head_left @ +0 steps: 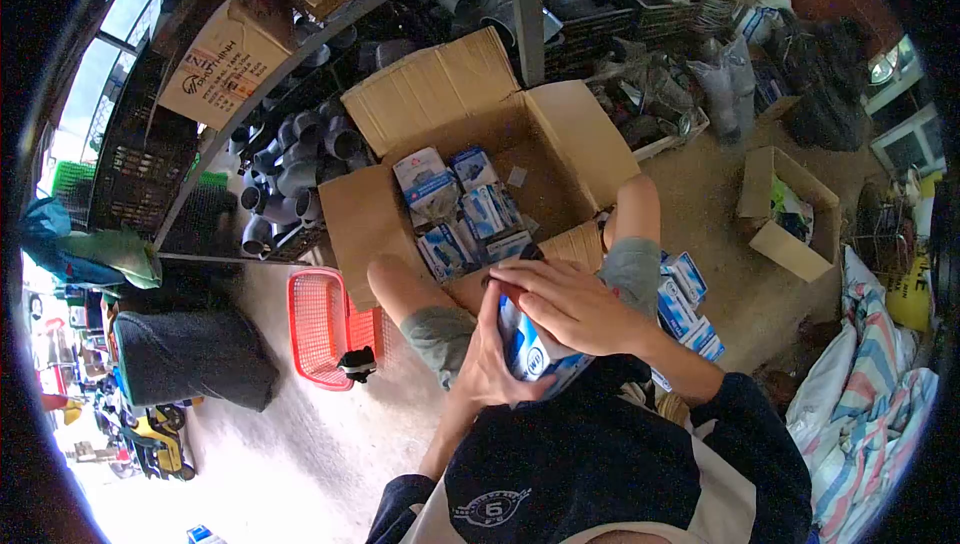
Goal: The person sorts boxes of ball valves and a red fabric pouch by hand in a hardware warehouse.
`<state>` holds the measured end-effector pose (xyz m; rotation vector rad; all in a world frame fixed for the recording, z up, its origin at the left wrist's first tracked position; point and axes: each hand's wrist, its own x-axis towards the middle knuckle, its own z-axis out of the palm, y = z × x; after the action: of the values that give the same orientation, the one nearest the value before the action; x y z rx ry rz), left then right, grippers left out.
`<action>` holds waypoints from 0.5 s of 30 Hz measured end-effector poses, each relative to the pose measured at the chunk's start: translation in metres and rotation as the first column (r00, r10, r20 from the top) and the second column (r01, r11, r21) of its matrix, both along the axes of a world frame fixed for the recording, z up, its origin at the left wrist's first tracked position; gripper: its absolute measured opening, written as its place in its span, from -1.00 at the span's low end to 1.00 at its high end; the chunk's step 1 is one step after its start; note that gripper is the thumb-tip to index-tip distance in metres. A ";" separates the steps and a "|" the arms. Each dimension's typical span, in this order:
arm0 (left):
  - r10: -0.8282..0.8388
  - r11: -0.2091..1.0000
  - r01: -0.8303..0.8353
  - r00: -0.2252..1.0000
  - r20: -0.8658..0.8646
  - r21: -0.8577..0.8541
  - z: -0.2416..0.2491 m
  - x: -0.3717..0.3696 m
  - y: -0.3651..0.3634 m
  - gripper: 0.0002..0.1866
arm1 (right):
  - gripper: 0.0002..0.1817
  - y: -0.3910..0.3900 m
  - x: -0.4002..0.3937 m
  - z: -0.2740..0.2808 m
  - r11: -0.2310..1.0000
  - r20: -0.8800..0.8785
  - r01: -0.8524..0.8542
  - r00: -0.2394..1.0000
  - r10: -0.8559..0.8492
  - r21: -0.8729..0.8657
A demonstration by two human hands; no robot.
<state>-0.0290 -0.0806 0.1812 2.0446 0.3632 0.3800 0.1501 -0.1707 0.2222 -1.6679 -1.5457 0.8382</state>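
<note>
Holds a blue-and-white box [530, 354] in front of the belly, just above the lap, with the left hand [485, 356] clasped around its side and the right hand [568, 306] laid flat over its top with outstretched fingers. Faces a large open carton [545, 174] just ahead, with small boxes [484, 212] grouped toward its left. Has more packs [682, 306] beside the right thigh, a red basket [303, 329] on the floor to the left, and a smaller carton [790, 250] well to the right.
</note>
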 end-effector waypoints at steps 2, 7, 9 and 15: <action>-0.055 0.998 0.056 0.998 -0.030 0.041 0.007 -0.004 -0.005 0.47 | -0.60 0.004 0.001 0.001 0.998 -0.079 0.046 0.996 -0.043 0.044; -0.239 0.970 0.233 0.963 -0.123 -0.065 -0.006 -0.019 -0.012 0.40 | -0.47 0.011 0.025 -0.049 0.896 -0.210 0.032 0.968 -0.138 -0.443; -0.262 0.926 0.246 0.965 -0.019 -0.287 -0.023 -0.020 -0.009 0.36 | -0.31 0.007 0.027 -0.080 0.899 -0.363 0.095 0.892 -0.268 -0.428; 0.514 0.391 -0.119 0.851 0.109 -0.913 -0.046 0.001 -0.015 -0.11 | -0.43 -0.053 0.011 -0.098 0.814 -0.629 0.442 0.523 -0.575 -0.377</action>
<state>-0.0278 -0.0955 0.1347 0.7852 0.5775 0.6512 0.1609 -0.2237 0.1241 -1.4914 -0.3854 1.1259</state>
